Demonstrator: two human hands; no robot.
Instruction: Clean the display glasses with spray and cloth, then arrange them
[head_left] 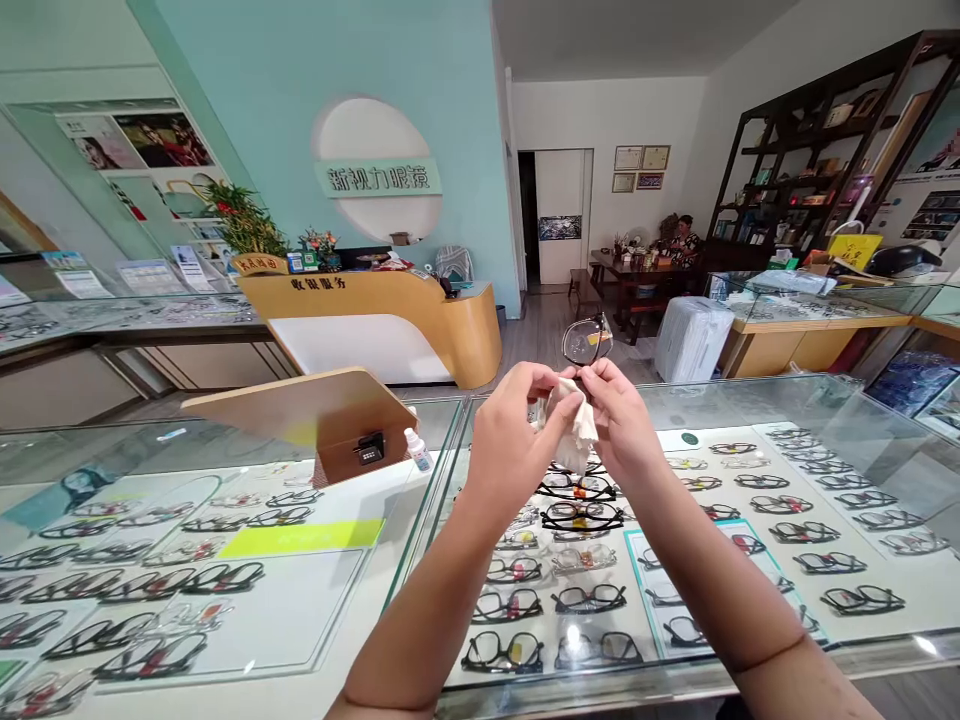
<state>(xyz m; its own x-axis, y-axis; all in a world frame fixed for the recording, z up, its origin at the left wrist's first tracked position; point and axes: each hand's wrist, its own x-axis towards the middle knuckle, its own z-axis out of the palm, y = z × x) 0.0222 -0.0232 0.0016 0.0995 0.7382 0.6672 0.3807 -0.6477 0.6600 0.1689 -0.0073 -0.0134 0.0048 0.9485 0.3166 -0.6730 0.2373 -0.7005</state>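
Wiping looks underway, not finished. Cloth (pixel 576 448) is bunched against the lower part of the glasses (pixel 589 343); one lens sticks up clear of it. Other lens hidden by cloth and fingers, so can't tell how clean either one is. Left, by my read: the rest of the cloth work. Glasses not set down yet.

Position: glasses are up off the glass counter (pixel 600 694), seen against its back edge, right at the right hand (pixel 621 415)'s fingertips, exposed lens just above them. Right hand: thumb and fingers pinched on the frame. Left hand (pixel 510 430): fingers curled, thumb pressing the cloth, just beside the right. Bottle (pixel 418 451) stands near the neighbouring counter's back right corner, apart from both hands.
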